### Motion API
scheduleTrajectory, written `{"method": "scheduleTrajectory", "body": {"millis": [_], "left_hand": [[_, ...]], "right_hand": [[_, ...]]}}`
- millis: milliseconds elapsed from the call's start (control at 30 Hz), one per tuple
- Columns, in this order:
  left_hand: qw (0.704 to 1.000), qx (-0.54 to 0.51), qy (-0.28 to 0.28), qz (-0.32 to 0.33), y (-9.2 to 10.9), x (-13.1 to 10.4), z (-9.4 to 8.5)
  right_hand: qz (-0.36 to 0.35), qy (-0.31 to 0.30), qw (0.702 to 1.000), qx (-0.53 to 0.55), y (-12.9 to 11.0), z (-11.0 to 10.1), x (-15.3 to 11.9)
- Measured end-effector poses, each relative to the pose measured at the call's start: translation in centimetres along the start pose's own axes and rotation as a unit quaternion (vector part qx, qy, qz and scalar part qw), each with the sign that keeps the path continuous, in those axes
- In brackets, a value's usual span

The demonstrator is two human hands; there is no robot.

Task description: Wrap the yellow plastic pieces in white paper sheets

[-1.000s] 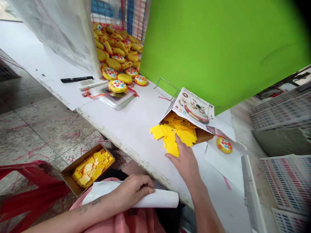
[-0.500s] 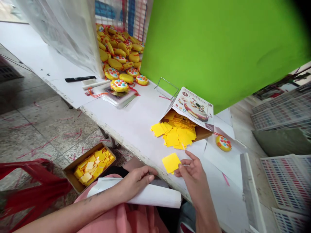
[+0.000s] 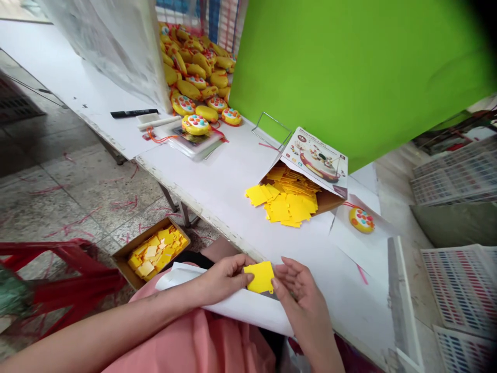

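Between my two hands, over the white sheet point(image 3: 248, 310) on my lap, is a yellow square piece point(image 3: 260, 277) with a small loop at its lower corner. My left hand point(image 3: 229, 280) pinches its left edge between thumb and fingers. My right hand point(image 3: 297, 285) has its fingers spread, with the thumb tip at the piece's right edge. Beyond them, more yellow pieces point(image 3: 289, 207) spill onto the table from an open printed box point(image 3: 318, 160). An open cardboard box point(image 3: 126, 267) of yellow pieces stands low at the left.
Yellow toys point(image 3: 196, 124) lie near clear bags, a black marker point(image 3: 134, 113) and a toy pile at the back. One toy point(image 3: 361, 220) sits right of the printed box. A green panel point(image 3: 349, 72) rises behind; a red stool point(image 3: 73, 280) stands left.
My right hand has brought the yellow piece left to my left hand, which now grips it. My right fingers have spread. The view has shifted slightly.
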State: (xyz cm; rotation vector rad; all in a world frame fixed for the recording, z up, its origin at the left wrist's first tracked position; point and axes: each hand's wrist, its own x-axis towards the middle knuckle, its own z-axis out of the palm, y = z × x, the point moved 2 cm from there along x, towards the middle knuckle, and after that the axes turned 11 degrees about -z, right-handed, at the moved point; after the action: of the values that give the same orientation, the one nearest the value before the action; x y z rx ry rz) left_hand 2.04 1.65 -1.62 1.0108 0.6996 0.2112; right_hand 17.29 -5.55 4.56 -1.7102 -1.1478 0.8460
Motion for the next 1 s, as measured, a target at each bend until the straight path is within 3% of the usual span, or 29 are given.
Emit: {"method": "scheduleTrajectory", "body": {"millis": [200, 400, 733, 1000], "left_hand": [[0.999, 0.047, 0.022, 0.008, -0.3, -0.3, 0.2], [0.997, -0.060, -0.022, -0.032, 0.4, -0.7, 0.2], [1.000, -0.004, -0.003, -0.006, 0.5, -0.7, 0.0], [0.999, 0.040, 0.008, 0.007, 0.7, -0.8, -0.1]], "right_hand": [[-0.006, -0.069, 0.993, -0.091, -1.0, -0.5, 1.0], [0.030, -0.152, 0.984, -0.089, -0.8, -0.1, 1.7], [-0.035, -0.206, 0.945, -0.251, -2.0, 0.5, 2.1], [-0.049, -0.225, 0.932, -0.279, -1.9, 0.9, 2.6]]}}
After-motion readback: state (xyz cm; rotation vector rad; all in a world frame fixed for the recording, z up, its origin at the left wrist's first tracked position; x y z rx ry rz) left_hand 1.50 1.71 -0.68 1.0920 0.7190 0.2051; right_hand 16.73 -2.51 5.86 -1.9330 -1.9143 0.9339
